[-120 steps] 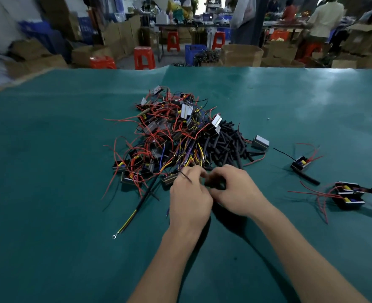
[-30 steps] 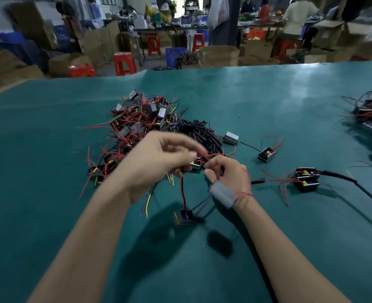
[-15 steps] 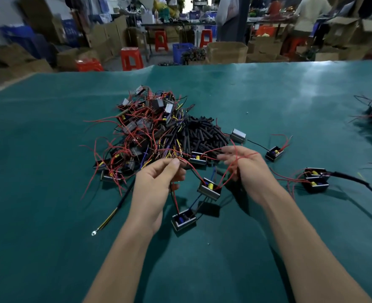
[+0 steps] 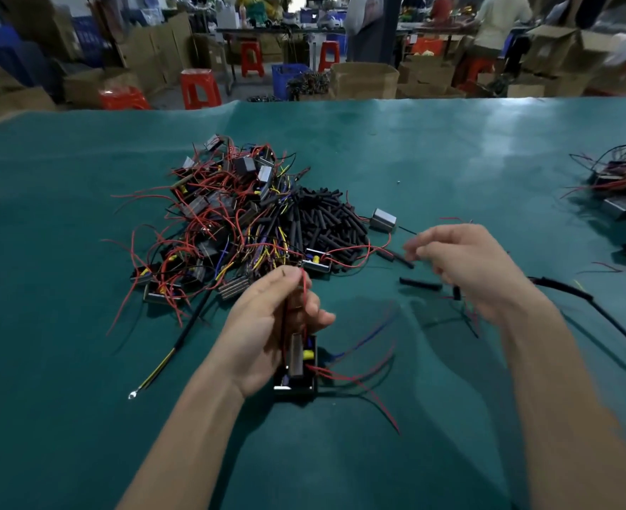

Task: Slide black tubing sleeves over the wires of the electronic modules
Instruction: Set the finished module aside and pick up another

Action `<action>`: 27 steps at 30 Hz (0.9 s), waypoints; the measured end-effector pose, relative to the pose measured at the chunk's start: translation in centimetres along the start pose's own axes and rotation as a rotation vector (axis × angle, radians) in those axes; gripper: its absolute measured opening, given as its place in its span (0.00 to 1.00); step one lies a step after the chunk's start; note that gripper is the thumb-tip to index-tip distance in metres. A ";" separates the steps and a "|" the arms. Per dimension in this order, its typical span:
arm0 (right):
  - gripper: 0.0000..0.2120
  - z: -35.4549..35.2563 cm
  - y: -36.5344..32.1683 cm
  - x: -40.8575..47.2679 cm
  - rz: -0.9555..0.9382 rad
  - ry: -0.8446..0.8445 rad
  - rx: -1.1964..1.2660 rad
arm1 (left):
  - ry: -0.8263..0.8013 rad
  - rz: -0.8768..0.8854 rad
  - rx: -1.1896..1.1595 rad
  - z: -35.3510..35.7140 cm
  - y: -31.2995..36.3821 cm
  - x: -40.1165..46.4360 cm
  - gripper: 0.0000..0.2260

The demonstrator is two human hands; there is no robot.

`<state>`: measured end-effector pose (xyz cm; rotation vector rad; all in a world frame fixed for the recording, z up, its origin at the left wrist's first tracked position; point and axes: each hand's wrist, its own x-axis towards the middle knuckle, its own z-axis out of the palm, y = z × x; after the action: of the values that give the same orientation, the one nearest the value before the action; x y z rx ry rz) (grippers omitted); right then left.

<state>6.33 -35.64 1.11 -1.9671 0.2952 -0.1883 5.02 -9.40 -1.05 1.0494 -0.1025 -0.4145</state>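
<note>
A tangled pile of small modules with red, yellow and blue wires (image 4: 223, 222) lies on the green table (image 4: 451, 160). A heap of short black tubing sleeves (image 4: 322, 219) sits against its right side. My left hand (image 4: 267, 325) grips red wires, and two modules (image 4: 296, 366) hang from them just above the table. My right hand (image 4: 466, 266) hovers to the right, blurred, with its fingers curled; whether it holds anything cannot be seen. Two loose sleeves (image 4: 420, 284) lie just left of it.
A single silver module (image 4: 383, 219) sits right of the sleeve heap. Another pile of modules (image 4: 624, 182) lies at the table's right edge. A long sleeved cable (image 4: 580, 296) runs under my right arm. A yellow-tipped cable (image 4: 179, 344) lies front left. Boxes and stools stand beyond.
My left hand has lifted the red wires closer to me, modules dangling below it. My right hand has let go of the red wire loop and moved right and up.
</note>
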 end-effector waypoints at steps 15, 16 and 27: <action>0.12 3.1 3.0 -0.1 -0.015 0.169 -0.834 | -0.090 0.163 0.208 -0.4 -1.6 0.8 0.08; 0.11 3.4 3.2 -0.1 0.003 0.191 -0.842 | -0.090 0.151 0.191 -0.6 -1.8 0.7 0.07; 0.04 3.8 1.5 -2.3 -0.118 0.172 -0.129 | -0.053 0.199 0.233 -0.4 -2.7 0.4 0.06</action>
<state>4.91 -32.23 -1.72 -2.1015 0.3093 -0.4257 4.77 -10.39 -3.58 1.2445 -0.3055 -0.2533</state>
